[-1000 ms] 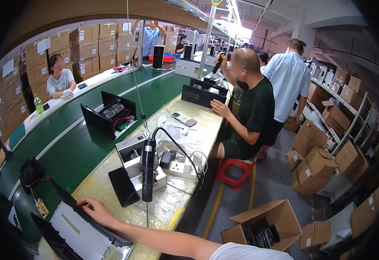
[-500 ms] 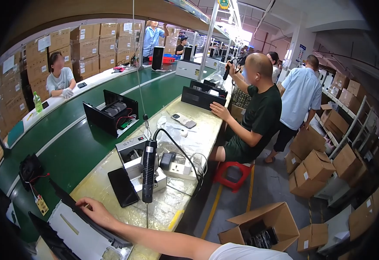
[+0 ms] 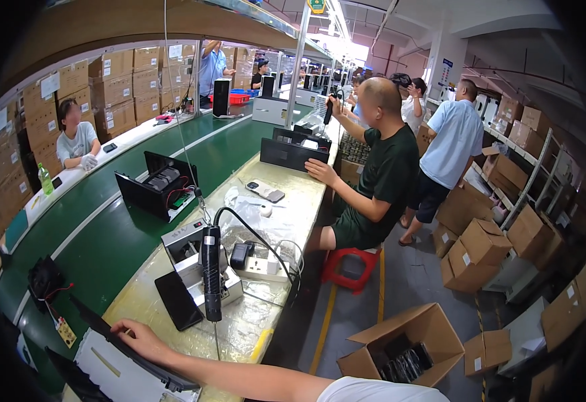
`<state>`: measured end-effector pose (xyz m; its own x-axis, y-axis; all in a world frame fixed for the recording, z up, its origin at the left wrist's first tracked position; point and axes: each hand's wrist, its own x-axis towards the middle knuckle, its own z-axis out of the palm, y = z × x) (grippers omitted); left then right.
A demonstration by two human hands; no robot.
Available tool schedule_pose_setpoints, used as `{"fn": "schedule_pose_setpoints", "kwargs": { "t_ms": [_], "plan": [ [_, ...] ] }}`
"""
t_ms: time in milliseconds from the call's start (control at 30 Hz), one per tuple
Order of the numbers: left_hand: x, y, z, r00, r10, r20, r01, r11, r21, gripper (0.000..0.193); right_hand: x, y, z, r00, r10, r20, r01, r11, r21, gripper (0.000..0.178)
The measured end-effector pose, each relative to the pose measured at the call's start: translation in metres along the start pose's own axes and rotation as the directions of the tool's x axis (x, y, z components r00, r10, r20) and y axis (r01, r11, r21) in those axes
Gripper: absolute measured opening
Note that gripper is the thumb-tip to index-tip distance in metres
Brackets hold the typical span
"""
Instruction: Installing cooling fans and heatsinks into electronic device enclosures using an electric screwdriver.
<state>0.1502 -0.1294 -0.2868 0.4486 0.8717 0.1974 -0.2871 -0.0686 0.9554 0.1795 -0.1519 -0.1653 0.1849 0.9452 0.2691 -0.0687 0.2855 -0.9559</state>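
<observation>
My right hand (image 3: 140, 340) reaches across from the lower right, its fingers bent over the black edge of an open casing (image 3: 120, 375) with a pale inside. The casing lies at the lower left, partly cut off by the dark rim of the picture. My left hand is out of view. Beyond my forearm, a black electric screwdriver (image 3: 211, 275) hangs upright from a cord, its thin bit pointing down at the bench. Beside it lies a black smartphone (image 3: 177, 301).
On the bench stand a grey metal box (image 3: 184, 242) and a white power strip (image 3: 264, 269). Another open black casing (image 3: 157, 185) sits on the green conveyor (image 3: 92, 251). A co-worker (image 3: 378, 157) sits on a red stool (image 3: 350, 269). An open carton (image 3: 438, 335) stands on the floor.
The whole scene has shifted slightly left as my view turned right. My right hand stays at the casing's edge. The standing person in light blue has shifted their legs.
</observation>
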Motion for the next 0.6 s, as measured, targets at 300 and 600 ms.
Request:
{"fn": "schedule_pose_setpoints", "kwargs": {
  "t_ms": [300,600],
  "plan": [
    [0.014,-0.003,0.039,0.996,0.005,0.092,-0.007,1.000,0.021,0.038,0.001,0.002,0.005,0.999,-0.026,-0.024,0.026,1.000,0.009,0.020],
    [0.023,0.005,0.080,0.983,0.008,0.185,-0.016,0.999,0.043,0.035,0.004,0.008,0.006,0.997,-0.055,-0.048,0.055,0.998,0.001,0.019]
  ]
}}
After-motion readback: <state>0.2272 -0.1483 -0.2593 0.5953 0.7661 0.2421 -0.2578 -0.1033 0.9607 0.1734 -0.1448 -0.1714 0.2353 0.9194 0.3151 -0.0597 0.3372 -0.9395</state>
